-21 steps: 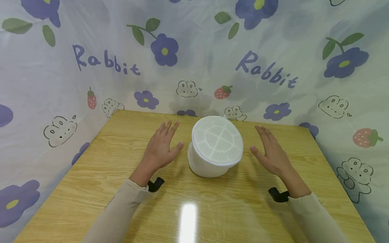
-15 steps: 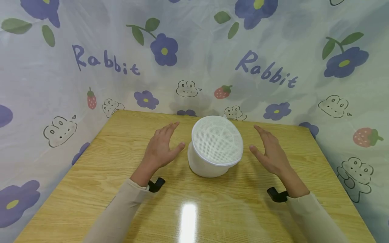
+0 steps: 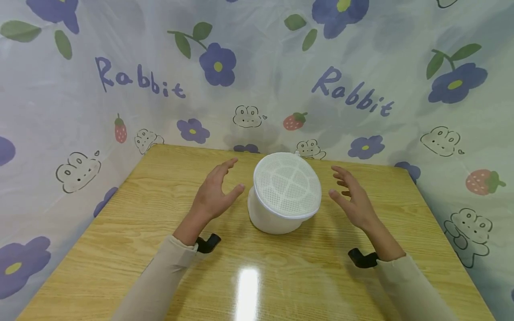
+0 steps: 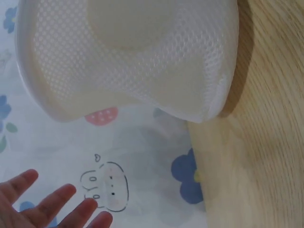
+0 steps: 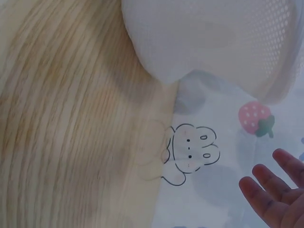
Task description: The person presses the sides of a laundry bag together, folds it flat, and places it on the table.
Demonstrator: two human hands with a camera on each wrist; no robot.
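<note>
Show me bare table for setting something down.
The table is bare between the left sleeve and right sleeve, and outside both toward its side edges. Crowded: around the white mesh bag, between left hand and right hand.

Both wrist views' top edges crop the white mesh container (image 4: pixel 130 59).

Wooden table (image 3: pixel 140 209) with a white mesh bag (image 3: pixel 287 185) on it

The table is light yellow-brown wood with streaky grain, glossy enough to show a bright streak of light (image 3: pixel 247 290) near the front. The mesh bag stands directly on the wood, closer to the far edge than the front and about midway across. Its round netted top tilts toward the front, and its sides sag inward.
</note>
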